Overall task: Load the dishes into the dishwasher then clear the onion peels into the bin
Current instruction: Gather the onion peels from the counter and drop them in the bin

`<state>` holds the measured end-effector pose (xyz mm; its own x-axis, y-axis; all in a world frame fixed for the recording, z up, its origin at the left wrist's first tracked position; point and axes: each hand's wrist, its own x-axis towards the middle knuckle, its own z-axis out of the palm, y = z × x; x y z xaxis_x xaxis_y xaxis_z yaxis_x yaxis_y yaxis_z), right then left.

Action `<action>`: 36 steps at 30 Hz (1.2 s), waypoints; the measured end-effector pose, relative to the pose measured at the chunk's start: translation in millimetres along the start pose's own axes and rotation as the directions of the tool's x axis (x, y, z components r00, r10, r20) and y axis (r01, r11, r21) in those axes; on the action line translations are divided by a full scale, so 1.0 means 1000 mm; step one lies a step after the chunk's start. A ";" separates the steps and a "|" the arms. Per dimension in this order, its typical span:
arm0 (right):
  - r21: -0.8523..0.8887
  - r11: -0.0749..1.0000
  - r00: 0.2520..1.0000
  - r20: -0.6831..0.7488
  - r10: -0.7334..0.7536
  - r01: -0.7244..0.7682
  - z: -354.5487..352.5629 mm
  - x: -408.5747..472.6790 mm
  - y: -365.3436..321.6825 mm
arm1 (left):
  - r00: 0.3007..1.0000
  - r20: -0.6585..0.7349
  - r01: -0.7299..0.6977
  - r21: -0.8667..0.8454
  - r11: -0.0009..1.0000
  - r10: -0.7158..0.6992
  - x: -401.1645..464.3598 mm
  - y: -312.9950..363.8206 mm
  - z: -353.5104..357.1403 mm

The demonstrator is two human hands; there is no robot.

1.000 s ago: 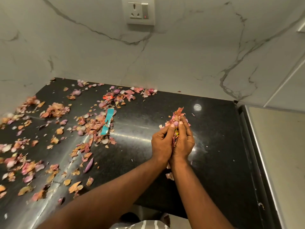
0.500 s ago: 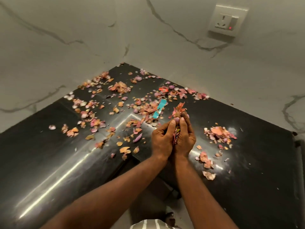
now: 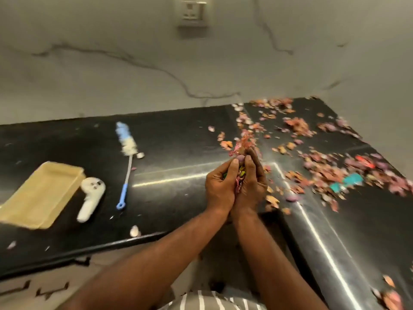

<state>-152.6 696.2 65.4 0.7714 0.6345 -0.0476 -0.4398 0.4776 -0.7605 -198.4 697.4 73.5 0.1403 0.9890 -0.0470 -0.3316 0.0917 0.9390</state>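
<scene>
Hands (image 3: 235,186) pressing palm to palm, left hand (image 3: 220,186) and right hand (image 3: 251,184) together clasping a bunch of onion peels (image 3: 242,143), some sticking out above the fingertips, all hovering over the black counter (image 3: 178,153). More loose peels (image 3: 324,173) are lying scattered on the counter right of the hands, around a teal scrap (image 3: 346,182). Left of the hands: blue-handled bottle brush (image 3: 126,162), white handheld gadget (image 3: 90,198), shallow beige tray (image 3: 42,193) lying farthest left. Wall socket (image 3: 193,10) sitting on the marble wall above.
</scene>
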 end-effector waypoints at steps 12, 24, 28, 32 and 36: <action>-0.217 0.861 0.719 0.479 0.504 -0.459 0.093 -0.096 0.095 | 0.704 -0.673 -0.208 0.110 0.972 0.227 -0.010 0.042 -0.138; -0.616 0.594 0.212 0.581 0.786 -0.517 0.040 -0.236 0.113 | 0.147 -0.971 -0.175 0.161 0.971 0.188 -0.144 0.025 -0.195; -0.702 0.505 0.095 0.536 0.839 -0.501 0.018 -0.269 0.103 | 0.066 -0.989 -0.173 0.121 0.978 0.134 -0.181 0.018 -0.198; -0.751 0.504 0.045 0.539 0.841 -0.427 0.017 -0.299 0.112 | -0.008 -0.995 -0.189 0.096 0.977 0.096 -0.200 0.015 -0.226; -0.796 0.479 0.049 0.498 0.866 -0.369 0.008 -0.329 0.127 | -0.029 -0.999 -0.242 0.050 0.969 0.044 -0.220 0.009 -0.251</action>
<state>-466.0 553.0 -9.9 -0.5718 0.7475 -0.3382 -0.1296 -0.4893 -0.8624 -466.4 509.9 6.6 -0.9502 0.0914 -0.2978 -0.3091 -0.1565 0.9381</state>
